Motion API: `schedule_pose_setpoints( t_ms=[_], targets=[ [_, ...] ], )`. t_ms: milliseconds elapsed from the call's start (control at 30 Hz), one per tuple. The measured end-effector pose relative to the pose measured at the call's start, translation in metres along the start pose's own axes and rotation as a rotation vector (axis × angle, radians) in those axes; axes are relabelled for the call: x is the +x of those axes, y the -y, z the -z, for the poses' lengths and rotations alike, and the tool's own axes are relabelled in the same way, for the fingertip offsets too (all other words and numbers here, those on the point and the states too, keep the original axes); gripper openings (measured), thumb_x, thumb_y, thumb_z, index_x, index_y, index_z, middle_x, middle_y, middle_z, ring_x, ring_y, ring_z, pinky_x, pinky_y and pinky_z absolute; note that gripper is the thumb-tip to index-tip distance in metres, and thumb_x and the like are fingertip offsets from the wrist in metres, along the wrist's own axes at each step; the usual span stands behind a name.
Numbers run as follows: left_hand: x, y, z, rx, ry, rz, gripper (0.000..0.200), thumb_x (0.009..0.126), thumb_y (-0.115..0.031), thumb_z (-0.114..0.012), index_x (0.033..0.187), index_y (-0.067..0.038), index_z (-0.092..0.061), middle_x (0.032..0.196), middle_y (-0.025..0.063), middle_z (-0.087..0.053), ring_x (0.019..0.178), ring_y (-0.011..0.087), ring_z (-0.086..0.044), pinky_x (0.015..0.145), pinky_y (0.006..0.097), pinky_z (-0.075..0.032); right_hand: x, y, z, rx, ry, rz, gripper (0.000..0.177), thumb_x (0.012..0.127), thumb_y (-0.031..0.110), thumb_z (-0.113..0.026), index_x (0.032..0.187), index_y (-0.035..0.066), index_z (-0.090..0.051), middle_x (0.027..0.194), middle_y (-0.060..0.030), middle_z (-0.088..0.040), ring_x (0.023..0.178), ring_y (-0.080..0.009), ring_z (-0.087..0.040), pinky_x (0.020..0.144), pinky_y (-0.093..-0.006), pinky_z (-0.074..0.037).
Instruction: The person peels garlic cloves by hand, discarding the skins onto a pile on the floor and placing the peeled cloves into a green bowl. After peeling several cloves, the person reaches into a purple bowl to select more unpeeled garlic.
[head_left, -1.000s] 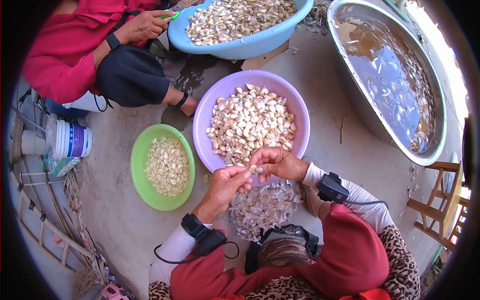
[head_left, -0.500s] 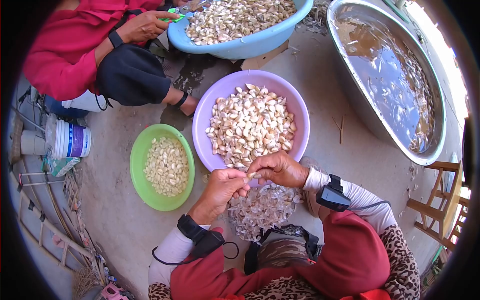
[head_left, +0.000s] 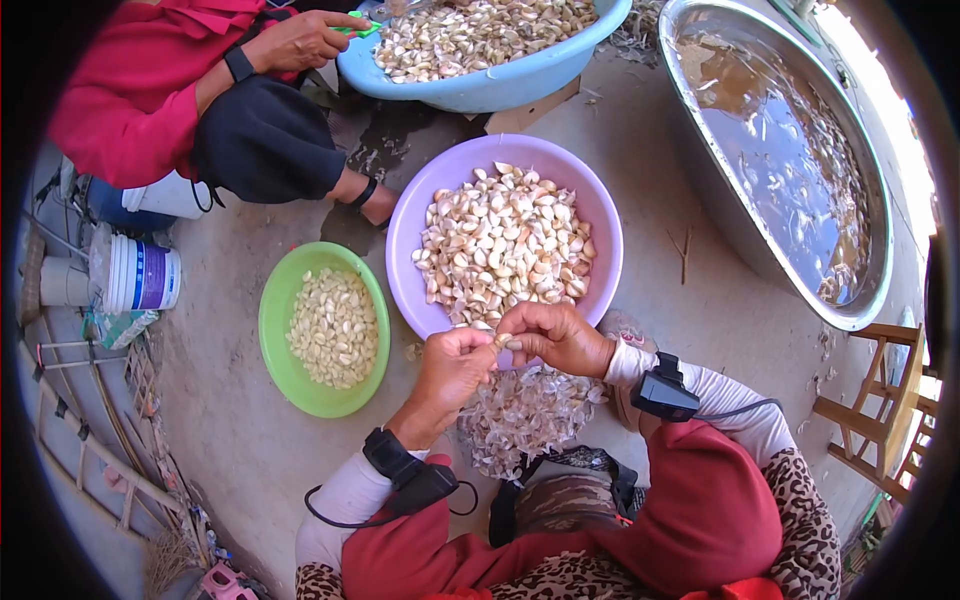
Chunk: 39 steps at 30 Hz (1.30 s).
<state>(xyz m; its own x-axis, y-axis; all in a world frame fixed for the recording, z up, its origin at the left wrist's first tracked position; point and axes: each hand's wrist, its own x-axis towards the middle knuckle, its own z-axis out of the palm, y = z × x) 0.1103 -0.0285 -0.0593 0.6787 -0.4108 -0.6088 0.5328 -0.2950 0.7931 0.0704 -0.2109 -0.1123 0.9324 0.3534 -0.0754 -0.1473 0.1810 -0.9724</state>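
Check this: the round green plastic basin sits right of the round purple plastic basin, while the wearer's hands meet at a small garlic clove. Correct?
Not quite: the head view shows the green basin left of the purple basin. The left hand and right hand do meet at a garlic clove.

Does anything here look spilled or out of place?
The papery skins heaped loose on the floor beside the purple basin, rather than in a container, and a dark patch, possibly wet, near the blue basin, like a spill.

The fingers [head_left: 532, 319] partly hide the small garlic clove [head_left: 502, 341] between them
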Motion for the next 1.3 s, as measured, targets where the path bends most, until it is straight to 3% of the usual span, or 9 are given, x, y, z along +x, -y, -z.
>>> schedule_pose_setpoints(
  t_ms=[133, 233, 533, 667, 867, 1033, 1167, 1300],
  targets=[
    [-0.002, -0.005, -0.001, -0.016, -0.007, -0.007, 0.008, 0.085, -0.006, -0.058, 0.09, -0.001, -0.062, 0.07, 0.0012, -0.059, 0.058, 0.0052, -0.052, 0.052, 0.0177, -0.041, -0.001, -0.004, 0.003, 0.296, 0.041, -0.142, 0.018, 0.092, 0.005, -0.053, 0.109, 0.007, -0.05, 0.086, -0.0009, -0.061, 0.069, -0.0069, -0.06, 0.058, -0.0196, -0.047],
    [-0.002, -0.006, -0.002, -0.029, 0.001, -0.008, 0.008, 0.085, -0.006, -0.058, 0.09, -0.001, -0.062, 0.07, 0.0008, -0.059, 0.058, 0.005, -0.052, 0.053, 0.0176, -0.041, -0.002, -0.002, 0.003, 0.338, 0.053, -0.133, 0.018, 0.091, 0.005, -0.053, 0.109, 0.004, -0.049, 0.086, -0.0031, -0.061, 0.074, -0.0093, -0.061, 0.064, -0.0213, -0.05],
    [-0.002, 0.001, 0.002, -0.069, 0.094, -0.052, 0.009, 0.086, -0.009, -0.058, 0.088, -0.002, -0.062, 0.07, -0.0006, -0.059, 0.058, 0.0042, -0.051, 0.053, 0.0168, -0.04, -0.003, -0.007, 0.001, 0.271, 0.043, -0.101, 0.015, 0.093, 0.012, -0.054, 0.105, 0.006, -0.049, 0.082, -0.0013, -0.06, 0.066, -0.0066, -0.056, 0.059, -0.0199, -0.046],
    [-0.006, 0.002, 0.008, -0.055, 0.127, -0.007, 0.01, 0.085, -0.01, -0.058, 0.086, 0.0, -0.062, 0.07, 0.0, -0.058, 0.061, 0.0047, -0.051, 0.055, 0.0179, -0.041, -0.006, 0.002, 0.009, 0.264, -0.115, -0.118, 0.017, 0.094, 0.014, -0.052, 0.109, 0.005, -0.051, 0.085, -0.0015, -0.06, 0.066, -0.0064, -0.055, 0.061, -0.0204, -0.047],
    [-0.01, -0.004, 0.02, 0.149, 0.409, 0.188, 0.011, 0.086, -0.013, -0.06, 0.087, -0.002, -0.062, 0.071, -0.0009, -0.058, 0.063, 0.0045, -0.051, 0.055, 0.0185, -0.04, -0.009, -0.003, 0.008, 0.222, 0.043, -0.145, 0.031, 0.094, 0.011, -0.05, 0.124, 0.003, -0.047, 0.093, -0.0029, -0.06, 0.072, -0.0077, -0.058, 0.066, -0.0217, -0.048],
    [-0.009, -0.001, 0.019, 0.199, 0.192, -0.007, 0.016, 0.088, -0.014, -0.06, 0.094, 0.0, -0.062, 0.077, -0.0012, -0.058, 0.066, 0.0031, -0.051, 0.057, 0.017, -0.04, -0.009, -0.006, 0.005, 0.22, 0.097, -0.19, 0.034, 0.093, 0.01, -0.052, 0.126, 0.003, -0.046, 0.098, -0.0053, -0.061, 0.074, -0.0096, -0.06, 0.066, -0.0237, -0.049],
    [-0.003, 0.009, 0.017, 0.182, 0.127, -0.163, 0.018, 0.089, -0.013, -0.059, 0.099, 0.001, -0.063, 0.077, -0.0013, -0.06, 0.064, 0.0028, -0.05, 0.055, 0.0172, -0.04, -0.011, -0.004, -0.002, 0.187, 0.104, -0.219, 0.03, 0.093, 0.006, -0.05, 0.122, 0.001, -0.046, 0.09, -0.0027, -0.058, 0.07, -0.0086, -0.06, 0.064, -0.0227, -0.05],
    [-0.005, 0.003, 0.016, 0.271, 0.145, -0.105, 0.017, 0.089, -0.013, -0.059, 0.096, 0.001, -0.066, 0.074, -0.0024, -0.061, 0.061, 0.0024, -0.05, 0.055, 0.0172, -0.04, -0.01, -0.001, -0.009, 0.042, 0.129, -0.176, 0.023, 0.092, 0.005, -0.05, 0.114, 0.0, -0.051, 0.083, -0.0035, -0.06, 0.067, -0.009, -0.062, 0.061, -0.0239, -0.051]
  ],
)
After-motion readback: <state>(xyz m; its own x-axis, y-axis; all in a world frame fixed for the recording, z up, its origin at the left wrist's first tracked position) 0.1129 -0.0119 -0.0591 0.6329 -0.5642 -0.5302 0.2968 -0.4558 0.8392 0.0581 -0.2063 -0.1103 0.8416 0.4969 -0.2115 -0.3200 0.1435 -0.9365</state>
